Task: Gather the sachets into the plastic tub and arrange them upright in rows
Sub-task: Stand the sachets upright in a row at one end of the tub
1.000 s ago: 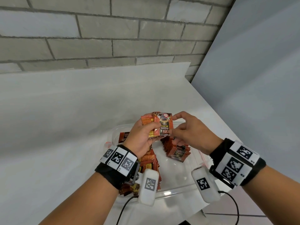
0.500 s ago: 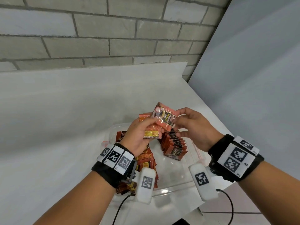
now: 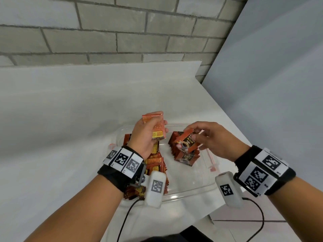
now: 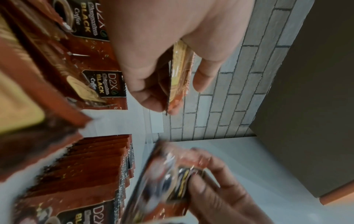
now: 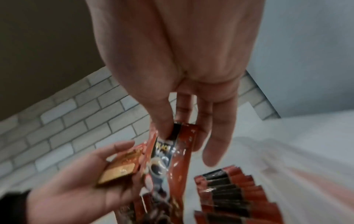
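my right hand point(image 3: 211, 138) pinches a single dark-faced sachet point(image 3: 187, 143) by its upper edge, thumb on the printed face and a finger behind it, as the right wrist view shows. it hangs tilted over the plastic tub point(image 3: 192, 186), touching or just above the leaning row of sachets point(image 3: 183, 155) on the tub's right side; i cannot tell which. that row is what the next move turns on. it runs from near me away toward the far wall of the tub, and each packet in it stands on edge with its face toward me and leans back. the sachet i hold has its long axis slanted, its top toward my right and its bottom toward the row's near end, so i judge it needs a small turn to stand parallel with the front packet before it goes down. the right hand is plainly the nearer one, almost directly above the row. my left hand point(image 3: 146, 137) is off to the left of it, curled round a small stack of sachets point(image 3: 156, 127) whose lighter orange backs face me, held upright above the loose heap of sachets point(image 3: 155, 165) on the tub's left side. i take the left hand to be the feeder. the risk i see is that the leaning row may tip if the new packet pushes it.
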Demonstrator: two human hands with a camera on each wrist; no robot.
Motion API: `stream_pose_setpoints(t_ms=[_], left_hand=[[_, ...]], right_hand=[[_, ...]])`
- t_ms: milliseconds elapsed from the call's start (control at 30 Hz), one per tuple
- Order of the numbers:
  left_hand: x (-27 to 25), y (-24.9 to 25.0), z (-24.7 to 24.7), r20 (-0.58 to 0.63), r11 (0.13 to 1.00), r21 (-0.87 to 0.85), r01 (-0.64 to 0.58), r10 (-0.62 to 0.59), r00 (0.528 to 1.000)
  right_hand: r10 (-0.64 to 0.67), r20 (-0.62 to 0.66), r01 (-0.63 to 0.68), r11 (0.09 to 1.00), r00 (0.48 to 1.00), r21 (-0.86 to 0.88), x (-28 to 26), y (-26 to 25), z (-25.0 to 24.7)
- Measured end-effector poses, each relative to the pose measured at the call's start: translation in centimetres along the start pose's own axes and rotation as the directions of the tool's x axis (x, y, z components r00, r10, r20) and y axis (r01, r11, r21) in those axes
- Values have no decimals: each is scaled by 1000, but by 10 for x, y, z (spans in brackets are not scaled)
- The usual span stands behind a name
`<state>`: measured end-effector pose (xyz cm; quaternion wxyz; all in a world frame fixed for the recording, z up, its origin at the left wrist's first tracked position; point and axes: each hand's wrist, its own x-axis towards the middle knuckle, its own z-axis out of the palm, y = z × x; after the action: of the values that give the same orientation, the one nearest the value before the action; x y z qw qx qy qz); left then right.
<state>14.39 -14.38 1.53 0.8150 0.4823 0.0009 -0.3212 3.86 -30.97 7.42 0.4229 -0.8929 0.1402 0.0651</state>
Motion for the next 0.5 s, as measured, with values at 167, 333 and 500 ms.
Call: stream_pose_setpoints(t_ms=[167, 333, 500], left_hand=[[0, -1, 0, 5, 1000, 25, 0, 0, 1000], [0, -1, 0, 17, 999, 48, 8, -9, 1000], [-2, -1, 0, 25, 998, 64, 8, -9, 1000]], right_hand=[[-1, 153, 68, 898, 988, -434, -6, 7, 10], [41, 199, 105, 735, 979, -670, -6, 21, 31], [62, 225, 132, 649, 972, -749, -4, 21, 37]])
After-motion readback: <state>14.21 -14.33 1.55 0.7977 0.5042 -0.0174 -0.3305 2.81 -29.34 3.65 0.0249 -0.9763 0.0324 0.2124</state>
